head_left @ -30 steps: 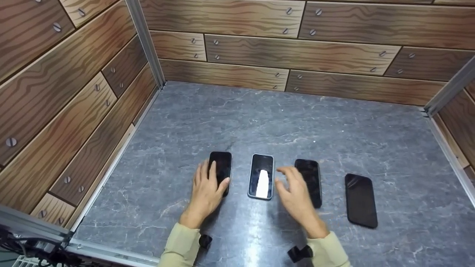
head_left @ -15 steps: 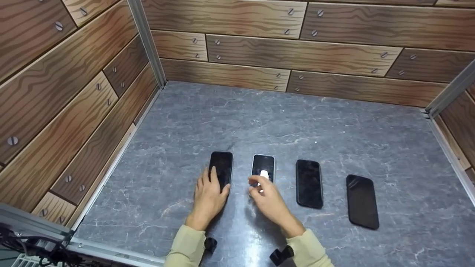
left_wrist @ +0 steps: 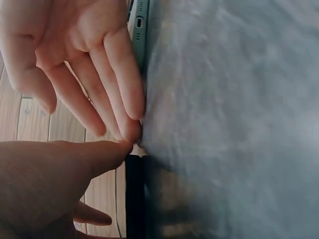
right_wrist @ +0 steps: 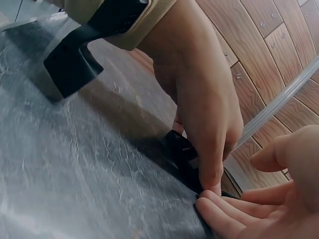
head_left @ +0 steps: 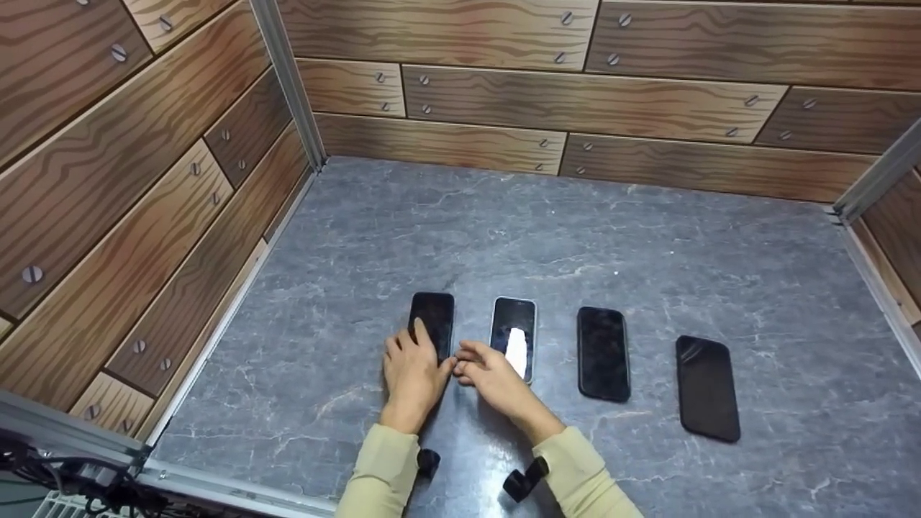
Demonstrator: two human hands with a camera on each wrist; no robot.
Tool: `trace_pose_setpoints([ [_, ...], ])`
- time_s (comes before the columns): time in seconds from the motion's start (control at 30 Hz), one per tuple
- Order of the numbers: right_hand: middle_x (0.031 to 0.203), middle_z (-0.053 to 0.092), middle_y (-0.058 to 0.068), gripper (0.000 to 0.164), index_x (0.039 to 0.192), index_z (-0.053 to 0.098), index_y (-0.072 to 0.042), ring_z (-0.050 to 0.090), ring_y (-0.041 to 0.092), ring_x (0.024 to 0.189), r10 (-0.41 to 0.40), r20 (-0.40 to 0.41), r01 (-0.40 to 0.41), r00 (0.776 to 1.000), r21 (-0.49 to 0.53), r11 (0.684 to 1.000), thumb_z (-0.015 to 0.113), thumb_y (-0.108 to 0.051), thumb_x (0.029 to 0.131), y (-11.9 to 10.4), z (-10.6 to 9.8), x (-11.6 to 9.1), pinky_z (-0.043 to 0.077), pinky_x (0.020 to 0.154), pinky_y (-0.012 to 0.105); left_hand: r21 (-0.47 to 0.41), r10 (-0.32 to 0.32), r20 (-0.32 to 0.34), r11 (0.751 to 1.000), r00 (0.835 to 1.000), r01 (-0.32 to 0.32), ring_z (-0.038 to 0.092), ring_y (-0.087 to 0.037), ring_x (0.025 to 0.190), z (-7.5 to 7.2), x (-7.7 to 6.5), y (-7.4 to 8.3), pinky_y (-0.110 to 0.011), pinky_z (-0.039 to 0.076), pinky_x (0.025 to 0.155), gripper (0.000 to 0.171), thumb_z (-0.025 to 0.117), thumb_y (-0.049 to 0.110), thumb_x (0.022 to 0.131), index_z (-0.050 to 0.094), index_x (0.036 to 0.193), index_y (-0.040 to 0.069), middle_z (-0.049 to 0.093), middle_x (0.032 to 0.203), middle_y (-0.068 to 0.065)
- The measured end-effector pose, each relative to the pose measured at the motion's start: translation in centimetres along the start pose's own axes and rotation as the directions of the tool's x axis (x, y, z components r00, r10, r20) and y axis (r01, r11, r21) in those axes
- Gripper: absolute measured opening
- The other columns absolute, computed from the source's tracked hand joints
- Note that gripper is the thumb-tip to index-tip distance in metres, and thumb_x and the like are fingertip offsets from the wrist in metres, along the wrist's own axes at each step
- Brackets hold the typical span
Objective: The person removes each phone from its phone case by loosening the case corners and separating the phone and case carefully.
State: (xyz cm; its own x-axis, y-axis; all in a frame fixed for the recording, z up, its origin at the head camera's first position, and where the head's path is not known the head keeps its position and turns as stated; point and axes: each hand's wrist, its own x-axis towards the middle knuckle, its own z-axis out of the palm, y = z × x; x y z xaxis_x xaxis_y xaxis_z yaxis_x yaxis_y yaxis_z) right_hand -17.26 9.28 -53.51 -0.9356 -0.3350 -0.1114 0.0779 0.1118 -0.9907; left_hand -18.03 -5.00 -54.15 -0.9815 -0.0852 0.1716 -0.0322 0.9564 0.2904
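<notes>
Three wood-patterned walls [head_left: 489,93] border a grey table [head_left: 432,223]. The left hand [head_left: 412,370] grips the leftmost black phone [head_left: 436,311] on the table by its sides, thumb against one edge. The right hand [head_left: 495,378], fingers loosely extended and holding nothing, touches that thumb. Rightward lie a pale-edged phone [head_left: 512,314], then two black phones [head_left: 603,352]. Each wrist carries a small black clip [head_left: 516,486].

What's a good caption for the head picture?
Left hand on one phone, right hand close by, three more phones alongside.
</notes>
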Motion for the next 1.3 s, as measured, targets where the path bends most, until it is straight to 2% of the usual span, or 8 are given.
trace_pose_setpoints([
  [0.23,0.140,0.047,0.038,0.050,0.143,0.032,0.019,0.063,0.022,0.108,0.026,0.029,-0.028,0.999,0.063,0.998,0.044,-0.002,0.099,0.1,-0.4,0.5,0.054,0.099,0.040,-0.020,-0.026,0.005,0.999,1.000,0.026,0.052,-0.051,0.108,-0.6,0.5,0.7,-0.057,0.051,0.087,0.086,0.081,0.039,0.080,0.042,0.146,0.000,0.055,0.124,-0.032],
  [0.43,0.144,0.045,0.036,0.050,0.143,0.032,0.018,0.060,0.031,0.120,0.009,0.052,-0.010,0.999,0.016,1.000,0.044,-0.003,0.099,0.3,-0.3,0.3,0.051,0.103,0.041,-0.068,-0.056,0.041,0.996,0.998,0.059,0.051,-0.055,0.113,-0.6,1.0,0.5,-0.061,0.049,0.091,0.095,0.085,0.041,0.074,0.039,0.148,0.001,0.052,0.129,-0.034],
  [0.53,0.145,0.044,0.035,0.051,0.143,0.031,0.018,0.059,0.032,0.122,0.009,0.055,-0.010,0.998,0.023,1.000,0.044,-0.004,0.100,0.4,-0.3,0.3,0.051,0.104,0.041,-0.115,-0.059,0.054,0.991,0.997,0.065,0.051,-0.054,0.114,-0.8,1.1,0.2,-0.062,0.048,0.092,0.102,0.087,0.044,0.069,0.038,0.149,0.002,0.052,0.131,-0.034],
  [0.67,0.146,0.043,0.035,0.052,0.143,0.031,0.018,0.060,0.029,0.121,0.014,0.061,-0.016,0.998,0.039,0.999,0.045,-0.007,0.101,0.5,-0.4,0.3,0.051,0.104,0.041,-0.183,-0.056,0.067,0.981,0.996,0.068,0.053,-0.053,0.110,-1.2,1.1,-0.2,-0.062,0.049,0.090,0.102,0.087,0.039,0.066,0.039,0.148,0.001,0.054,0.127,-0.032],
  [0.93,0.142,0.049,0.031,0.053,0.146,0.030,0.013,0.061,0.026,0.117,0.025,0.057,-0.030,0.998,0.084,0.996,0.044,-0.015,0.104,0.4,-0.7,0.4,0.051,0.103,0.042,-0.341,-0.037,0.146,0.936,0.989,0.086,0.055,-0.049,0.111,-1.9,1.6,-0.4,-0.059,0.047,0.092,0.096,0.081,0.041,0.064,0.044,0.143,0.002,0.058,0.125,-0.028],
  [1.07,0.134,0.056,0.029,0.053,0.146,0.030,0.013,0.064,0.021,0.109,0.044,0.055,-0.051,0.998,0.125,0.991,0.042,-0.019,0.105,0.4,-0.6,0.5,0.051,0.102,0.043,-0.415,-0.038,0.146,0.905,0.989,0.096,0.058,-0.041,0.104,-1.8,1.5,-0.6,-0.053,0.048,0.088,0.087,0.080,0.039,0.064,0.050,0.139,0.006,0.064,0.116,-0.022],
  [1.2,0.125,0.059,0.027,0.046,0.137,0.036,0.014,0.065,0.015,0.100,0.053,0.024,-0.057,0.998,0.211,0.976,0.041,-0.020,0.106,0.4,-0.5,0.6,0.054,0.096,0.041,-0.471,-0.007,0.151,0.879,0.989,0.078,0.060,-0.038,0.100,-1.8,1.1,-0.5,-0.049,0.049,0.086,0.082,0.080,0.036,0.067,0.051,0.137,0.006,0.066,0.114,-0.019],
  [1.3,0.120,0.059,0.026,0.037,0.127,0.039,0.011,0.066,0.014,0.095,0.055,0.001,-0.053,0.999,0.274,0.960,0.039,-0.019,0.106,0.5,-0.4,0.8,0.056,0.090,0.036,-0.482,0.013,0.151,0.874,0.988,0.062,0.060,-0.040,0.104,-2.0,0.8,-0.2,-0.050,0.049,0.088,0.082,0.080,0.034,0.067,0.050,0.138,0.006,0.065,0.119,-0.019],
])
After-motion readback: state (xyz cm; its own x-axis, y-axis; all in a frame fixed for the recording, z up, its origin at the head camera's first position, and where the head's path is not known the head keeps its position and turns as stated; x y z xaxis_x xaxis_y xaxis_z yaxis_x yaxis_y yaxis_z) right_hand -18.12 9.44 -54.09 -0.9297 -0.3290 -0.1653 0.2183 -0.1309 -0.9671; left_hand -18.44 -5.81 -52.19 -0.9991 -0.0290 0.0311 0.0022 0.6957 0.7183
